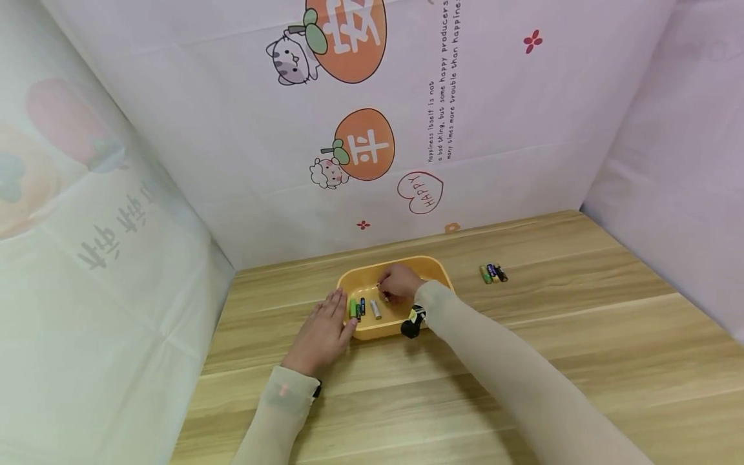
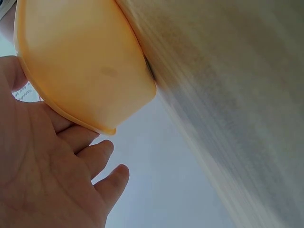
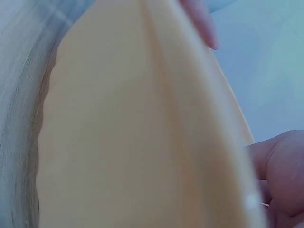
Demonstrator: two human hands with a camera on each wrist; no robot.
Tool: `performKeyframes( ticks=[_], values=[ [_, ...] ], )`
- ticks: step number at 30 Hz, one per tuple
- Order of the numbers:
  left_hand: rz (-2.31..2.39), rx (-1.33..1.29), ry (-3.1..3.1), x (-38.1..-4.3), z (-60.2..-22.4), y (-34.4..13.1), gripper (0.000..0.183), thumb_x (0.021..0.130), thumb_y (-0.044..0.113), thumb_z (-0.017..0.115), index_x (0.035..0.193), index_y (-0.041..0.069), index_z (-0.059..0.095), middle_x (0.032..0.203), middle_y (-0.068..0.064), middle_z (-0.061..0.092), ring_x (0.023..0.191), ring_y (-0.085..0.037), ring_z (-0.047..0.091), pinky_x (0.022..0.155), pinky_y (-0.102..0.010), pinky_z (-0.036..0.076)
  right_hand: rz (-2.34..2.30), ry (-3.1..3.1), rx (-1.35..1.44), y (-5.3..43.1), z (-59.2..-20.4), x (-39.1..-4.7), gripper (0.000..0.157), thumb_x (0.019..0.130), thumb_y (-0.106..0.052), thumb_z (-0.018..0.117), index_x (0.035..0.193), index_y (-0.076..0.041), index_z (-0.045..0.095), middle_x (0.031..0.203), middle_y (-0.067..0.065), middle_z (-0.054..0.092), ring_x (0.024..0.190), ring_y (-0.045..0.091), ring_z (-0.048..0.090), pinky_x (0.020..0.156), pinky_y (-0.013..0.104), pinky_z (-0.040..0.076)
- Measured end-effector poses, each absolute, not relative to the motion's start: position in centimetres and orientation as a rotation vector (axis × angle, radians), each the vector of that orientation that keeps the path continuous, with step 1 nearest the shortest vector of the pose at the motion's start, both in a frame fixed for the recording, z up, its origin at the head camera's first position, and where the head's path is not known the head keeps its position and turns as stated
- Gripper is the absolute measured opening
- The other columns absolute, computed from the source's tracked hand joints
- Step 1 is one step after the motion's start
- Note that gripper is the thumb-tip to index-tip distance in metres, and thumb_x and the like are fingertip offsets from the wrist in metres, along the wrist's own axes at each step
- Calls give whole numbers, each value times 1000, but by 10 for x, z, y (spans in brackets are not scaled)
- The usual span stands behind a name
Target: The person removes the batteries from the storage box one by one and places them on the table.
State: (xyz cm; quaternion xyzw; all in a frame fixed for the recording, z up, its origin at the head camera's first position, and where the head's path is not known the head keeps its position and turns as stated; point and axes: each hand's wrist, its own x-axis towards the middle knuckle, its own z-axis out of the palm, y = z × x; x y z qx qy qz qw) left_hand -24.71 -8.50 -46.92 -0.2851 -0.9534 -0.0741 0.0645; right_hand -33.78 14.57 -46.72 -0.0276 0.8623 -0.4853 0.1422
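Observation:
A yellow plastic tray [image 1: 380,332] stands on the wooden table, with several batteries lying inside. Toward its left end are a green battery [image 1: 352,309] and dark blue ones [image 1: 363,306]; a silver battery [image 1: 376,309] lies farther right. My left hand [image 1: 321,332] rests against the tray's left end, fingers extended along the rim; in the left wrist view its fingers [image 2: 95,159] spread loosely beside the rim. Reaching over the near side, my right hand [image 1: 401,282] is inside the tray, its curled fingers pinching a dark and gold battery [image 1: 386,296] that they mostly hide.
To the right of the tray, a small row of batteries [image 1: 493,273] lies on the table [image 1: 552,310]. Printed white cloth [image 1: 244,161] walls the table at the back and sides. The tray's outer side [image 3: 104,123] fills much of the right wrist view.

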Motion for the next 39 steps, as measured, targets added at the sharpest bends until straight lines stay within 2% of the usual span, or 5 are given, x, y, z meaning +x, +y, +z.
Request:
performKeyframes(
  ticks=[8,21,33,39],
  values=[
    [-254,-851,-2871,-245,-469,-86,64,105,41,36,152,-1,25,159,-13,20,145,-30,20,114,-49,22,-1525,2380,-41,152,-461,-334,19,91,-5,62,108,3,67,86,13,68,71,20,64,60,32,55],
    [-247,-857,-2856,-246,-470,-87,65,105,43,35,152,-1,28,158,-14,22,144,-30,22,113,-49,23,-1486,2381,-136,165,-437,-321,25,95,-7,59,115,6,64,99,20,66,78,23,64,74,41,57],
    [-230,-839,-2884,-245,-467,-85,65,105,45,32,153,1,25,159,-12,19,145,-28,19,114,-47,20,-1530,2312,-156,181,-430,-318,26,97,-6,55,118,9,60,102,27,64,82,29,65,78,46,56],
    [-239,-835,-2882,-245,-469,-84,66,105,46,32,153,0,25,159,-11,19,145,-29,20,115,-47,19,-1524,2316,-157,189,-430,-317,27,96,-7,57,117,10,60,100,27,64,78,26,65,76,45,56]
  ],
)
